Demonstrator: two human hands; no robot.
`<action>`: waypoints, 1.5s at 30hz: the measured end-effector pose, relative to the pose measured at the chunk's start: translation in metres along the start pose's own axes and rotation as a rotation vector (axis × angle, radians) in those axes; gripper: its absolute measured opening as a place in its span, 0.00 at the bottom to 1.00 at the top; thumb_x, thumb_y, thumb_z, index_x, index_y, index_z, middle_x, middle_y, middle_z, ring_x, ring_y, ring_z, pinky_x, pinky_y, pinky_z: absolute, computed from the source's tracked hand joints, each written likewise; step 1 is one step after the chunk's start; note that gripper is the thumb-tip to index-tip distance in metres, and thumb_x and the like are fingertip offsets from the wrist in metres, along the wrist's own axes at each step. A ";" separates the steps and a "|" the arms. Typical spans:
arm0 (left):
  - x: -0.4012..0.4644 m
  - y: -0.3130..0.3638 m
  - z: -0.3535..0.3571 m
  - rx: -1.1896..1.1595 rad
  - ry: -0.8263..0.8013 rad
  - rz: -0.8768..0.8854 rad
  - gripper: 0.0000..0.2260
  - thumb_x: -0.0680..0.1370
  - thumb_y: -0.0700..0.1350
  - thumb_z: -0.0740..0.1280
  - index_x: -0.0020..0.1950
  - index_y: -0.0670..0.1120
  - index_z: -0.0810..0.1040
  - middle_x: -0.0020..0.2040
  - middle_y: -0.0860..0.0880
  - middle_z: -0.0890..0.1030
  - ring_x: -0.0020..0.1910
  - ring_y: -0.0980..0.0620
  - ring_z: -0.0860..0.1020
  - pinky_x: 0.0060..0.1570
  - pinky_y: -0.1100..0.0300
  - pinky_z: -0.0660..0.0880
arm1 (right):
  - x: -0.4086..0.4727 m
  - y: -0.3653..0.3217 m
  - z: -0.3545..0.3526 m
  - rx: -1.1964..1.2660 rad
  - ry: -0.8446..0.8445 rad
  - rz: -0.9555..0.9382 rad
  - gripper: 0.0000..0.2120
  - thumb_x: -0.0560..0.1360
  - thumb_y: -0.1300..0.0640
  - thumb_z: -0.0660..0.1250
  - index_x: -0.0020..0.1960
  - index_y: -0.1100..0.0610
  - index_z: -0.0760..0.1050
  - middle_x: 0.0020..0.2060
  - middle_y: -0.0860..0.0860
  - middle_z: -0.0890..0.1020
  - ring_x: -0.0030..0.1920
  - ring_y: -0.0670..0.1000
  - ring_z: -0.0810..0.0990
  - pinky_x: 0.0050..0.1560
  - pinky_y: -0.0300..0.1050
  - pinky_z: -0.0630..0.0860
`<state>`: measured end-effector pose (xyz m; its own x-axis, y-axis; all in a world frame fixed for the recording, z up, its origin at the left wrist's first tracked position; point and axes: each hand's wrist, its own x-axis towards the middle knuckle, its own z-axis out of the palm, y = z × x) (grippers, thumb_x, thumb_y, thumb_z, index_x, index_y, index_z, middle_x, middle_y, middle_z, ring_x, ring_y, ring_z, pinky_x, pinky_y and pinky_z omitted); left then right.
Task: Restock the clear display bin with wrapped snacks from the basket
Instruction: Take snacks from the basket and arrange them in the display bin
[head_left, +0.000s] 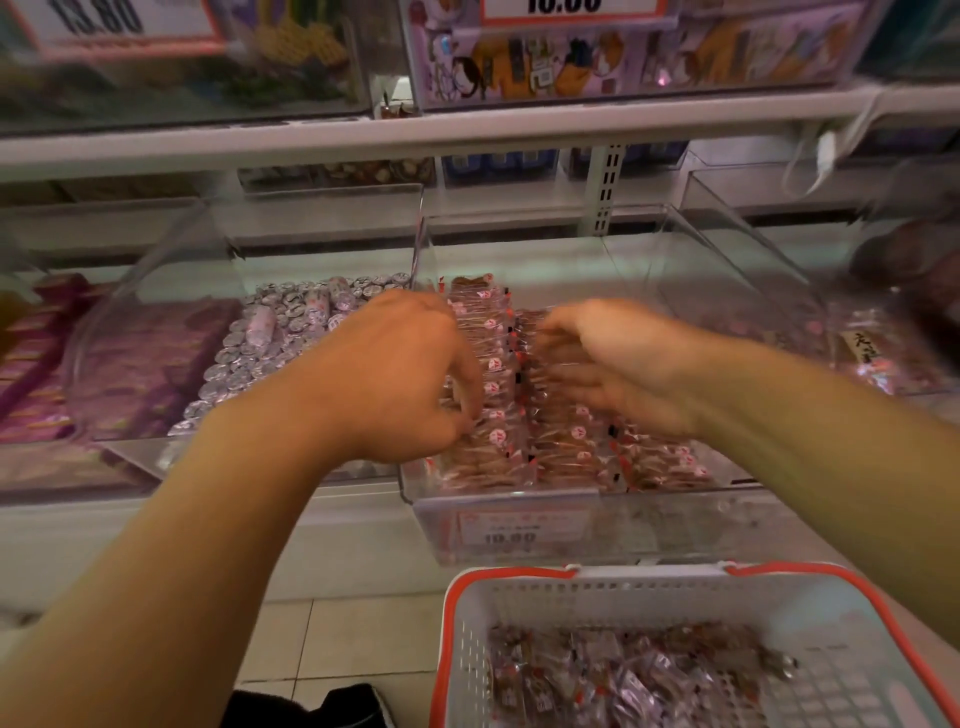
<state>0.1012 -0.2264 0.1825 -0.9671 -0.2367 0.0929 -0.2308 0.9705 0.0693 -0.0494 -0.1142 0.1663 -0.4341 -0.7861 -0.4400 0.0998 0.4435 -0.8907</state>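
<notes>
Head: both hands (395, 374) among snacks (571, 441)

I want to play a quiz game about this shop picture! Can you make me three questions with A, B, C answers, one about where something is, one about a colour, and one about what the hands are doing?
1. Where is the basket?
A. Below the clear display bin
B. On the top shelf
C. Inside the bin

2. What colour is the basket's rim?
A. Green
B. Red-orange
C. Black

3. What are the left hand and right hand doing?
A. Hanging at the person's sides
B. Reaching into the bin among the wrapped snacks
C. Lifting the basket

Answers:
1 A, the basket sits low in the picture, under the bin's front.
2 B, a red-orange band edges the white mesh.
3 B, both hands are over the rows of snacks.
</notes>
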 end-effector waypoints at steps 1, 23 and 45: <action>0.000 0.000 0.000 -0.005 0.001 -0.011 0.04 0.69 0.50 0.73 0.40 0.61 0.83 0.42 0.62 0.82 0.53 0.57 0.74 0.64 0.57 0.63 | 0.007 -0.004 0.005 0.042 0.019 -0.044 0.10 0.82 0.55 0.56 0.50 0.54 0.76 0.49 0.49 0.82 0.48 0.45 0.78 0.52 0.42 0.71; -0.051 0.117 0.055 -0.073 0.616 0.352 0.11 0.75 0.46 0.68 0.33 0.48 0.75 0.29 0.51 0.75 0.28 0.47 0.74 0.27 0.57 0.70 | -0.102 0.169 -0.034 -0.456 0.911 -1.231 0.10 0.80 0.58 0.60 0.47 0.57 0.79 0.39 0.49 0.78 0.39 0.45 0.75 0.43 0.36 0.69; -0.087 0.151 0.443 -0.532 -0.422 -1.194 0.38 0.78 0.47 0.70 0.78 0.40 0.50 0.78 0.39 0.56 0.74 0.37 0.61 0.70 0.48 0.63 | 0.024 0.482 -0.017 -0.846 0.232 0.394 0.58 0.68 0.42 0.77 0.80 0.52 0.39 0.79 0.55 0.53 0.77 0.66 0.49 0.71 0.62 0.65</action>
<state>0.1030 -0.0390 -0.2551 -0.1922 -0.7835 -0.5910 -0.9621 0.0316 0.2709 -0.0266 0.0879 -0.2711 -0.6828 -0.4499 -0.5757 -0.3637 0.8927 -0.2663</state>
